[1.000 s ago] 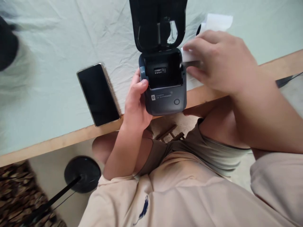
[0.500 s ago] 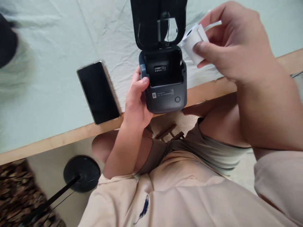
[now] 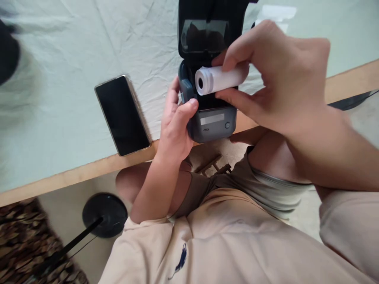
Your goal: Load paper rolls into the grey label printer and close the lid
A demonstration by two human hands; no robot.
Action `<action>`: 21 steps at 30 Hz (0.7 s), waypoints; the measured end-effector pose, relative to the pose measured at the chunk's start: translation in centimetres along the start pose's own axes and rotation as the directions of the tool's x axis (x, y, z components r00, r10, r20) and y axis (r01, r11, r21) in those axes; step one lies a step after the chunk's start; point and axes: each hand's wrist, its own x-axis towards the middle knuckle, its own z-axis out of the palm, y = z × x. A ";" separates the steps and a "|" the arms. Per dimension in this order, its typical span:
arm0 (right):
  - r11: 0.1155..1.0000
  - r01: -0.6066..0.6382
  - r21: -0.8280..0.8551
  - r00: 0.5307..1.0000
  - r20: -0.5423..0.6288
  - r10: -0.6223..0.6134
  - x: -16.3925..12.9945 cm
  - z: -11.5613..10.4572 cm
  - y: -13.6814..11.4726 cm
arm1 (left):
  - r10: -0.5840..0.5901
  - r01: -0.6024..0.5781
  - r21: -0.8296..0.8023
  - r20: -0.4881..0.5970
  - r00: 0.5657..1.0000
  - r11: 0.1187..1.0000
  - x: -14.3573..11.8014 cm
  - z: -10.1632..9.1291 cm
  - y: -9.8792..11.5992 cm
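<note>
Fingers of the left hand are wrapped round the left side of the dark printer, thumb pressed on its front corner, as they were a moment ago; to their left lies one black phone, flat on the pale cloth and well apart from them; just right of them the white paper roll, which half a second ago was held up beside the open lid, now lies sideways over the printer's open bay, hollow core facing left; whether it touches the bay I cannot tell; the right hand pinches it between thumb below and fingertips above, wrist bent, forearm running in from the right; farther back right of that hand lies one white slip; one printer, one roll, one phone.
</note>
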 end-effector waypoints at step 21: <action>0.915 0.311 0.257 0.939 -0.232 -0.253 -0.1 0.7 0.9 | 0.034 -0.034 -0.006 0.057 0.998 0.999 0.3 -1.2 -0.2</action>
